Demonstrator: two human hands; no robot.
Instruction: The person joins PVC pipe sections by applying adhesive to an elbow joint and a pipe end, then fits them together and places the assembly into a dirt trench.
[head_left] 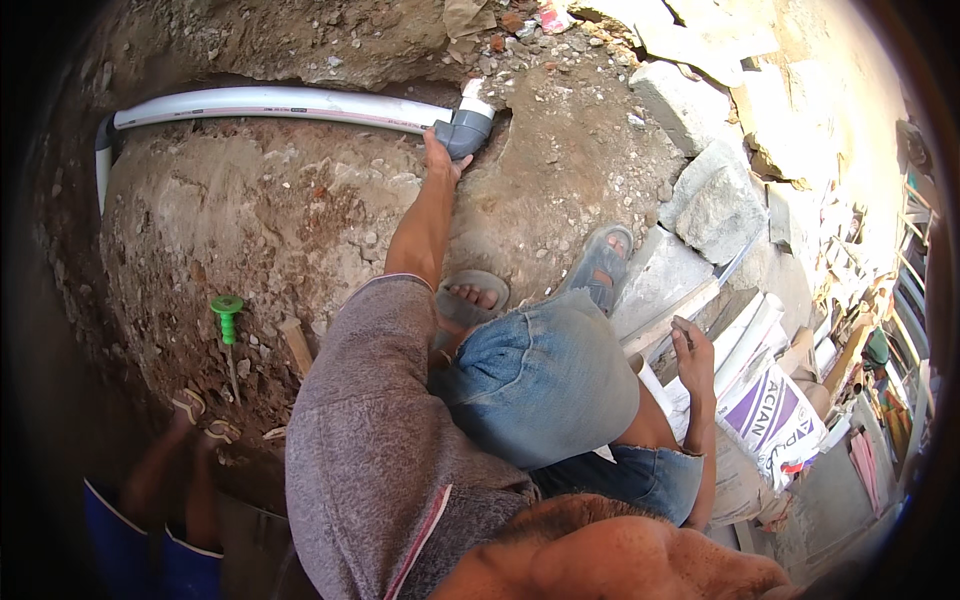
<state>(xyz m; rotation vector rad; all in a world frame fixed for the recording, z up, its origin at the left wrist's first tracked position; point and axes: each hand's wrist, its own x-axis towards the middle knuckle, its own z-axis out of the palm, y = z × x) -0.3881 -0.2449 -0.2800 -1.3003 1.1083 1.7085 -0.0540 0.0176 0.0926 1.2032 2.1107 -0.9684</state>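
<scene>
My left hand [446,158] reaches forward and is closed around the grey elbow fitting [468,130]. A long white pipe [270,104] enters the elbow from the left and lies along a shallow trench in the dirt. From the elbow's upper opening a short white pipe piece [474,97] sticks out. At the far left the long pipe meets another dark elbow [104,134]. Beside my right knee my right hand [692,352] has its fingers curled, with something small and dark at the fingertips that I cannot make out. Under it are white pipes and boards.
A green-handled tool [227,318] stands in the soil at left. Another person's sandalled feet [200,415] are at lower left. Broken concrete slabs [712,200] line the right, beside a white and purple sack [770,420], a white pipe length [750,340] and scrap wood.
</scene>
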